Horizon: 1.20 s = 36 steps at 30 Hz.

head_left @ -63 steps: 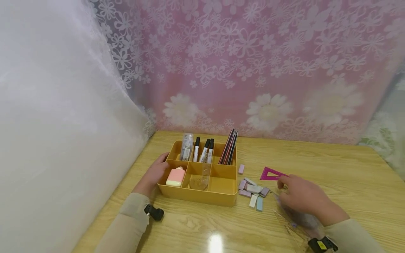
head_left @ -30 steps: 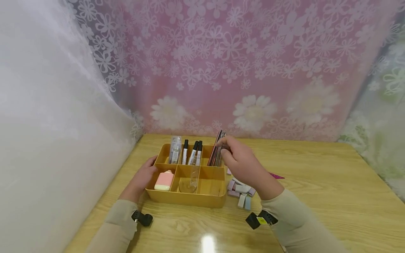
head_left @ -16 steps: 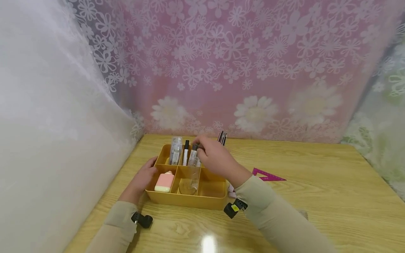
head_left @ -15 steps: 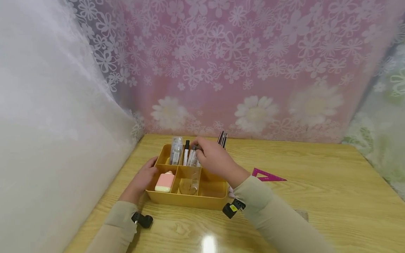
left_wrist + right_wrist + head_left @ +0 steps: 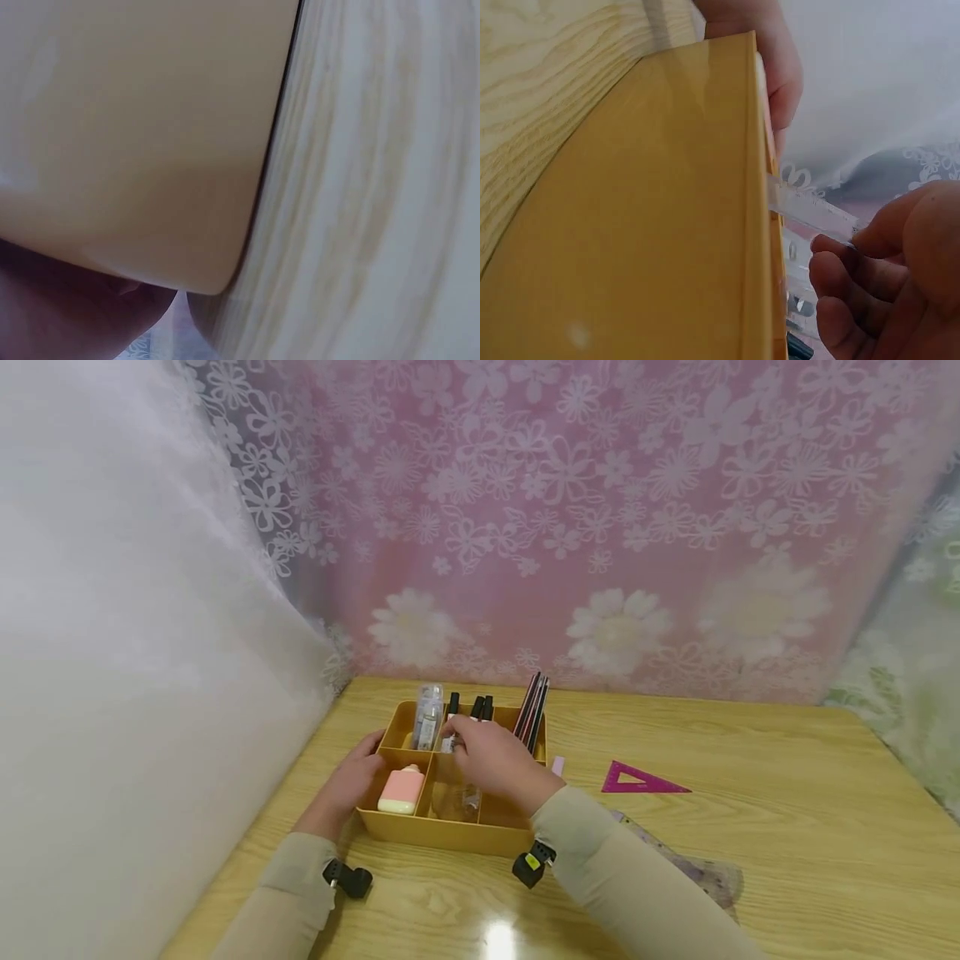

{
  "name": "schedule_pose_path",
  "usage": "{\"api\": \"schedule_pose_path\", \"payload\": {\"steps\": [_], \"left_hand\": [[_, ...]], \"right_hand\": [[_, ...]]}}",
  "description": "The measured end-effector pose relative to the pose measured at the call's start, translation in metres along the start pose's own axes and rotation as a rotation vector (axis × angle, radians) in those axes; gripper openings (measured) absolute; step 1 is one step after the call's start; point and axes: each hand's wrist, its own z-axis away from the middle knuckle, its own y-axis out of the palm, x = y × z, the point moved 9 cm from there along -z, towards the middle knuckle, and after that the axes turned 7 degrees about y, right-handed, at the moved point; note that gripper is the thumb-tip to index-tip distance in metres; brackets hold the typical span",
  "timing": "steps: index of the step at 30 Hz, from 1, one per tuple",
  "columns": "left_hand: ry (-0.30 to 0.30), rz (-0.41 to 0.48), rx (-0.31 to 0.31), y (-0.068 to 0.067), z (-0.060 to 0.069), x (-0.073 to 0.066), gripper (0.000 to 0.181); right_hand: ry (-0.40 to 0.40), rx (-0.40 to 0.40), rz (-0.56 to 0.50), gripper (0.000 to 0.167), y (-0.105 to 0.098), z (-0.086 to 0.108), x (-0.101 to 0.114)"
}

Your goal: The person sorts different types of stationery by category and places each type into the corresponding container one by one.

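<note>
A mustard-yellow compartment box [image 5: 450,835] sits on the table. My left hand [image 5: 348,787] grips its left side, fingers along the outer wall. In the right wrist view, my right hand [image 5: 885,277] pinches a clear ruler [image 5: 814,206] between thumb and fingertips; its lower end is behind the box rim. In the head view my right hand hovers above the front middle compartment. A pink and cream bottle-shaped item [image 5: 402,789] lies in the front left compartment. Clear plastic items [image 5: 429,718], black-capped markers [image 5: 477,706] and dark pencils [image 5: 532,706] stand in the back compartments.
A magenta set square [image 5: 641,781] lies right of the box. A crumpled clear bag [image 5: 708,877] is partly behind my right forearm. One lavender block [image 5: 558,766] shows beside the box; my right arm hides the other blocks. Fabric hangs behind and at the left.
My right hand has moved from beside the set square to above the box, first over the pencils, then the markers, and now lower toward the front middle compartment. My left hand stays on the box.
</note>
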Motion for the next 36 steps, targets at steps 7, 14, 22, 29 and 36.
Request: {"api": "schedule_pose_path", "payload": {"steps": [7, 14, 22, 29, 36], "left_hand": [[-0.005, 0.009, -0.001, 0.0, 0.001, -0.004, 0.063], [-0.005, -0.004, 0.01, 0.0, 0.002, -0.01, 0.062], [0.012, -0.025, -0.004, -0.002, 0.0, -0.001, 0.063], [0.007, -0.026, -0.012, -0.002, -0.002, 0.0, 0.063], [-0.005, -0.017, 0.003, 0.0, -0.001, -0.001, 0.065]], "right_hand": [[-0.032, -0.042, 0.15, 0.044, -0.001, -0.004, 0.0], [-0.026, -0.024, 0.209, 0.049, -0.002, -0.002, 0.003], [-0.036, -0.032, 0.215, 0.05, -0.016, 0.006, -0.002], [-0.009, -0.057, 0.239, 0.042, -0.037, 0.015, -0.03], [0.006, -0.059, 0.208, 0.033, -0.055, 0.041, -0.06]]}}
